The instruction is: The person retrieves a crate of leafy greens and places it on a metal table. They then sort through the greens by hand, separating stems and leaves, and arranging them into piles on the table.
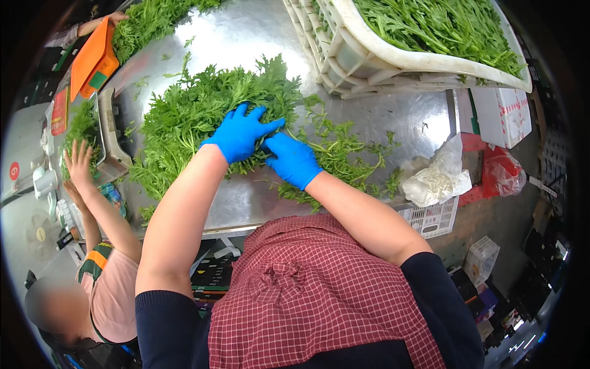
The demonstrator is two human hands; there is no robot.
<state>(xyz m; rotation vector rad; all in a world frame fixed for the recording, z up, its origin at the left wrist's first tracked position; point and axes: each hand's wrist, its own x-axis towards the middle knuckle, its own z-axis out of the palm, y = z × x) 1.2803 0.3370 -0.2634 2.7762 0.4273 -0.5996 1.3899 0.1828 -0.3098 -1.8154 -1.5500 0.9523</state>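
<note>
My left hand [240, 134], in a blue glove, lies with its fingers spread on a broad heap of leafy greens [179, 120], which look like chrysanthemum greens. Close beside it, my right hand [295, 161], gloved the same way, is partly curled at the heap's right edge among the stems. Whether it grips any stems is hidden by its own fingers. Loose sprigs and thin stems [345, 154] are scattered to the right of my right hand. All of this rests on a stainless steel table [235, 200].
A white plastic crate [415, 67] full of greens stands at the back right. Crumpled white plastic [435, 182] lies at the table's right edge. An orange container [99, 60] stands at the left. A co-worker's hands [80, 166] are beside more greens; another person's hand [117, 17] is at the far left.
</note>
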